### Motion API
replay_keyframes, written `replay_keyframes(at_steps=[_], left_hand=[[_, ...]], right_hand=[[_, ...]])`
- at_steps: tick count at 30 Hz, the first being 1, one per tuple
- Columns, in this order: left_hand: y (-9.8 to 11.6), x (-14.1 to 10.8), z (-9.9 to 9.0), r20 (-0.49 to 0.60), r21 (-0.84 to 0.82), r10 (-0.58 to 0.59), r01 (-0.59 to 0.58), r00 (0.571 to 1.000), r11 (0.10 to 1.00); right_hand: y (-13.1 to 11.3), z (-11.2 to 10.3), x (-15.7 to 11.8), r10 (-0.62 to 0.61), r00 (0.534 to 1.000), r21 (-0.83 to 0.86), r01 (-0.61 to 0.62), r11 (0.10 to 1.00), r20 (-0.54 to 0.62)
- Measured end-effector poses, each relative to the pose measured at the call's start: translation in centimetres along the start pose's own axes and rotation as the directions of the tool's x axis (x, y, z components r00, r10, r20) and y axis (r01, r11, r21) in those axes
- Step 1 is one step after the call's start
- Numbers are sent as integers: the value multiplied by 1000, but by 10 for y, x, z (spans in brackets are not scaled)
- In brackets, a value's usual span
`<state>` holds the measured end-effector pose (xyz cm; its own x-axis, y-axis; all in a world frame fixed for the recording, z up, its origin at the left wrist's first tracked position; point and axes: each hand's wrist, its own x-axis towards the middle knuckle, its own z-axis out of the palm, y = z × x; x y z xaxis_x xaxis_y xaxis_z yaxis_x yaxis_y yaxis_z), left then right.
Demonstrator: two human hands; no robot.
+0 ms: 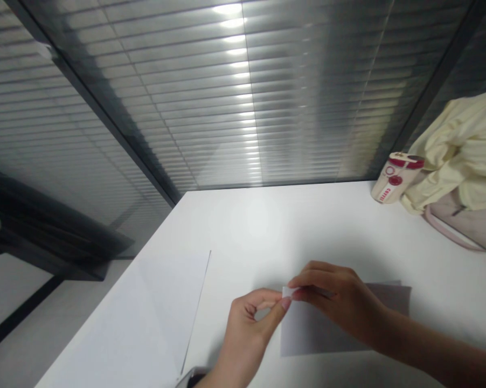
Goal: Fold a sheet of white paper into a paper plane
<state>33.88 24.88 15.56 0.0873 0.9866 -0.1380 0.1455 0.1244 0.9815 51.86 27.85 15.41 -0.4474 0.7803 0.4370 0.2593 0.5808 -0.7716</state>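
Both hands meet over a sheet of paper (319,337) that lies in shade on the white table. Thumb and finger of my left hand (249,323) pinch the left end of a small white piece of paper (288,291). My right hand (340,296) reaches in from the right with its fingertips closed on the same piece. Whether this piece is a folded edge of the sheet or a separate strip, I cannot tell. My right hand and forearm hide much of the sheet's upper and right part.
Large white paper (146,318) covers the table's left side. A coffee cup (397,178) stands at the back right, beside a pale yellow cloth (465,145) and a pink quilted bag (465,223). Glass with blinds (235,97) rises behind the table. A dark-edged object (192,377) peeks out beside my left wrist.
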Motion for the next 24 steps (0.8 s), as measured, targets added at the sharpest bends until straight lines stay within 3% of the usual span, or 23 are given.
replay_keyframes(at_steps=[4, 8, 13, 17, 21, 23, 24], left_hand=[[1, 2, -2, 7, -84, -40, 40, 999, 996], [0, 9, -12, -158, -107, -56, 40, 986, 993], [-8, 23, -30, -251, -125, -49, 18, 967, 992], [-12, 30, -34, -239, -131, -66, 35, 969, 991], [-17, 34, -29, -133, 118, 49, -33, 990, 992], [-23, 35, -23, -79, 380, 179, -136, 981, 915], [-26, 35, -20, -35, 521, 254, -199, 967, 830]], right_hand=[[6, -3, -3, 5, 999, 3, -5, 1000, 50], [18, -29, -15, 111, 990, -100, -103, 990, 85], [24, -75, -37, 276, 960, -90, -278, 956, -38], [29, -93, -50, 348, 930, -62, -356, 932, -115], [47, -91, -58, 398, 913, -33, -402, 915, -90], [58, -87, -60, 411, 909, -36, -414, 910, -63], [64, -84, -61, 405, 913, -51, -407, 912, -47]])
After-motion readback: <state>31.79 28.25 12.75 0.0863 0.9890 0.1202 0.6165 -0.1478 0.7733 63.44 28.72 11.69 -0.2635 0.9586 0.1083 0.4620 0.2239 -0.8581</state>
